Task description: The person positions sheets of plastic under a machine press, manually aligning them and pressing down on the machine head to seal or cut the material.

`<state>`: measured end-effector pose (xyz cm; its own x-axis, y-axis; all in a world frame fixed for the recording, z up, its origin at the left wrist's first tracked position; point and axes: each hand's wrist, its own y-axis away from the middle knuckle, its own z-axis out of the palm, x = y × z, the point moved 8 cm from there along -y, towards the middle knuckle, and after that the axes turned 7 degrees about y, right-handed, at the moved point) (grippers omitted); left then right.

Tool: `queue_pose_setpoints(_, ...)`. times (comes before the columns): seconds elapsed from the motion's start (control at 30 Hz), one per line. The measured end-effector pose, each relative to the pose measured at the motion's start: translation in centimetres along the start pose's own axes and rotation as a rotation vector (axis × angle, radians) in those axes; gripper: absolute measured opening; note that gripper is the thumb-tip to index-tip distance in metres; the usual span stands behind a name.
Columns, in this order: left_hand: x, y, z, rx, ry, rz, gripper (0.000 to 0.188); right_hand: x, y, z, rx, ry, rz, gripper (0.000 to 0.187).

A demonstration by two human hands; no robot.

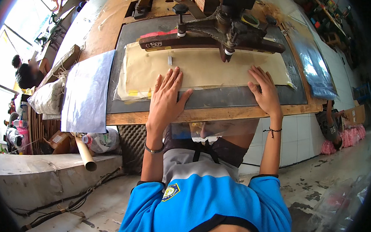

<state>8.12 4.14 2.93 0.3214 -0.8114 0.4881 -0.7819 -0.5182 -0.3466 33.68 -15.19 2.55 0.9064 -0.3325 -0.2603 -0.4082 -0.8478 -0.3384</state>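
Observation:
My left hand (166,96) lies flat, fingers spread, over the near edge of a tan sheet (217,73). At the right part of that sheet, my right hand (265,90) rests with its fingers stretched out and nothing gripped. Beneath the sheet is a dark flat plate (218,100) set in a wooden table. A long dark bar (164,43) spans the sheet's far side, carried by a black metal press bracket (220,26) with a knobbed screw (180,14). Whether the bar touches the sheet, I cannot tell. A small pale strip (170,60) lies on the sheet beyond my left fingertips.
Whitish plastic sheets (88,90) overhang the table's left side; clear plastic (316,65) lies along the right. Transparent film (228,128) hangs below the front edge. A cardboard tube (86,154) leans lower left. One person (28,72) sits far left, another (330,126) is at right.

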Motion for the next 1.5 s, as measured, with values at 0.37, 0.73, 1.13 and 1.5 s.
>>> queue_pose_setpoints(0.37,-0.9,0.5,-0.8,0.082,0.116,-0.037,0.04,0.5,-0.1,0.2,0.006,-0.062,-0.002,0.052)
queue_pose_setpoints(0.73,-0.8,2.1,-2.1,0.127,0.084,-0.095,0.036,1.5,1.0,-1.8,0.187,-0.255,0.222,0.032)
queue_pose_setpoints(1.13,-1.3,2.6,-2.5,0.246,0.112,-0.174,0.029,1.5,0.8,-1.6,0.18,-0.24,0.187,0.03)
queue_pose_setpoints(1.5,-0.9,2.6,-2.8,0.241,0.084,-0.177,0.027,0.3,0.3,-0.9,0.078,0.033,-0.025,0.034)
